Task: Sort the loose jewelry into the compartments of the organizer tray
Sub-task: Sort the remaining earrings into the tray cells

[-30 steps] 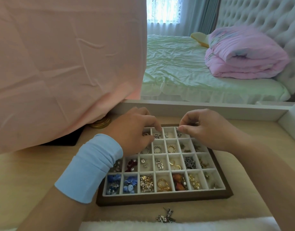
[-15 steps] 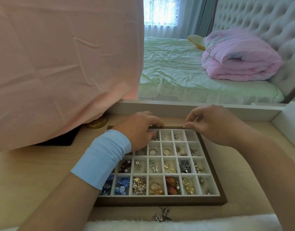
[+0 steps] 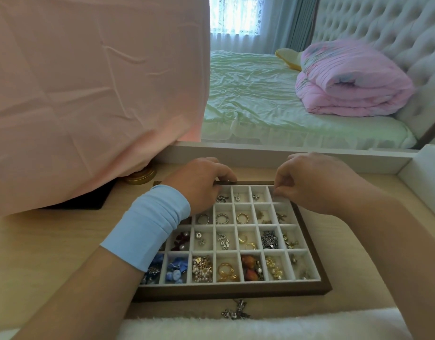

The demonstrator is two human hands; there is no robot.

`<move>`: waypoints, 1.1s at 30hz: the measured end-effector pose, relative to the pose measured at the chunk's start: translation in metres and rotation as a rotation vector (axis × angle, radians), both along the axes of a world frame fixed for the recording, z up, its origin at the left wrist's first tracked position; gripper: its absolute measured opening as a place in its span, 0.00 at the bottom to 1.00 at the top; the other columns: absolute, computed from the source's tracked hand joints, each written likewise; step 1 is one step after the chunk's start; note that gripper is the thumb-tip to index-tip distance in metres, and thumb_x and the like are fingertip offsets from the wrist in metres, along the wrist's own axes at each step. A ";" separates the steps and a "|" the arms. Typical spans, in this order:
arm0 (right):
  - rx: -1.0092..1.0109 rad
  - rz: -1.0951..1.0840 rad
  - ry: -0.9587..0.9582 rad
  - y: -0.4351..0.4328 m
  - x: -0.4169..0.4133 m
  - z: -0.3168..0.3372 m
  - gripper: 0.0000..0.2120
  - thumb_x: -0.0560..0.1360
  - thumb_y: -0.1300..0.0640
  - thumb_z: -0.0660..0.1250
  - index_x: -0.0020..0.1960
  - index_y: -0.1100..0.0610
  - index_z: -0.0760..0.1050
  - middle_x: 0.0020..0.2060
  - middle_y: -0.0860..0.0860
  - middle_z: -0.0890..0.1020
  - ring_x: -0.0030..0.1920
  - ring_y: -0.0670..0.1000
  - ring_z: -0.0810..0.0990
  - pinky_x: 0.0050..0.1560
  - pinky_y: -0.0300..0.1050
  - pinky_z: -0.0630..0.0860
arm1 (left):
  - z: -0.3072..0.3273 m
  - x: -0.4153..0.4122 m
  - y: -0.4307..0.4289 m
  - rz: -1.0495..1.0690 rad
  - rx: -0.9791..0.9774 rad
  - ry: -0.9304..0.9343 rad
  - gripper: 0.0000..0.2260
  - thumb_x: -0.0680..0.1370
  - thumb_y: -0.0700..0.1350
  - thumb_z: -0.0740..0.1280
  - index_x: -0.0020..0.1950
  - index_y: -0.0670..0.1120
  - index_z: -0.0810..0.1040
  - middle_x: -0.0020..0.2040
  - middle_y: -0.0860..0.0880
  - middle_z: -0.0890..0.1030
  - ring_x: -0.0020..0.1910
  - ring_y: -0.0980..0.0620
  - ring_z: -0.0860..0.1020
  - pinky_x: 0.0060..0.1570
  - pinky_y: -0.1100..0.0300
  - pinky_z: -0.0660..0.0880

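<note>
organizer tray (image 3: 312,256): one, flat on the light wood table (image 3: 39,241), straight in front of the person. dark brown wooden frame, pale velvety lining, square compartments in a grid. rows counted: 4. near row: 7 compartments, the leftmost partly under the left forearm. most visible cells hold pieces.

contents counted where clear:
- second row from the far side: 3 rings in 3 neighbouring cells, namely silver ring (image 3: 203,219), beaded ring (image 3: 222,219), gold ring (image 3: 242,218).
- third row: 1 dark chain bundle (image 3: 269,239).
- near row: 2 cells of blue pieces (image 3: 177,268), 1 pearl-and-gold cluster (image 3: 202,268), 1 cell of amber beads (image 3: 250,267).

loose jewelry (image 3: 236,312): 1 small silver tangle on the table, just outside the tray's near edge, beside a white fluffy strip (image 3: 260,327).

left hand (image 3: 201,182): fingers curled, index tip on the tray's far rim; thumb hidden, so a grip cannot be confirmed. 1 light blue wristband (image 3: 147,224) on that wrist.

right hand (image 3: 309,182): fingers curled, thumb and forefinger brought together over the far right corner cell; whether anything sits between them cannot be told.

surroundings: 1 pink cloth (image 3: 88,94) hanging at left, 1 round gold lid (image 3: 140,176) under its edge, 1 folded pink quilt (image 3: 351,87) on a bed behind.
</note>
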State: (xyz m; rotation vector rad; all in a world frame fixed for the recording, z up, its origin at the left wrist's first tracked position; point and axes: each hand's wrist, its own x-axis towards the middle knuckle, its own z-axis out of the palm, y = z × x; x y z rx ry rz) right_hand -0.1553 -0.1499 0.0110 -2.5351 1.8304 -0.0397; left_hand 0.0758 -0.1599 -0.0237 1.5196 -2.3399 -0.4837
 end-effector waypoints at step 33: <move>0.029 0.049 0.031 -0.003 0.032 -0.010 0.05 0.76 0.50 0.68 0.45 0.40 0.81 0.45 0.40 0.79 0.48 0.47 0.78 0.46 0.43 0.73 | 0.003 0.002 0.000 0.015 -0.028 0.021 0.13 0.79 0.39 0.62 0.57 0.54 0.82 0.52 0.56 0.76 0.50 0.57 0.74 0.54 0.62 0.71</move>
